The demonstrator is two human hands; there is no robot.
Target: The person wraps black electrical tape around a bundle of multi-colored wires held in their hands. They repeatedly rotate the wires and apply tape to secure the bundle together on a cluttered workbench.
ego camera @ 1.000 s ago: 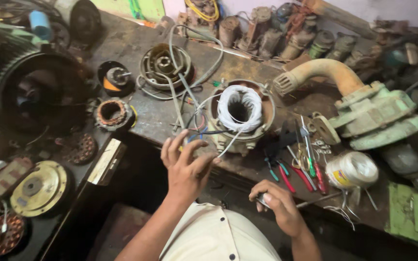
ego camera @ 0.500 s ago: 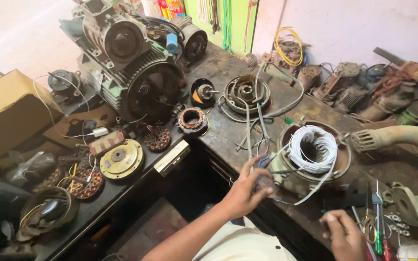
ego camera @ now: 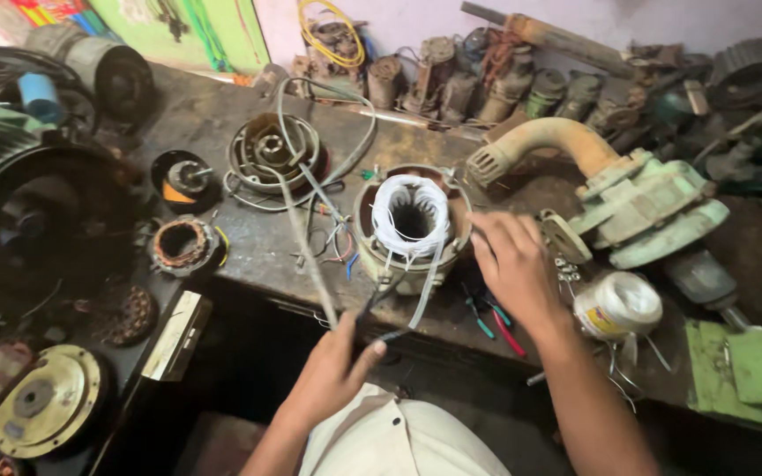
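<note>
A round motor stator with white windings stands on the worn workbench. My left hand is at the front edge of the bench, closed on thin dark wire leads that run up to the stator. My right hand rests against the stator's right rim, fingers curled on it. A grey cable crosses the bench just left of the stator.
Pliers with red and green handles lie under my right wrist. A white roll and a green pump with a tan pipe sit to the right. A small copper-wound stator, a cable ring and a large black motor are on the left.
My left hand has drawn back from the stator to the bench edge with the leads. My right hand has risen from the bench edge to the stator's rim. The view swung back right.
</note>
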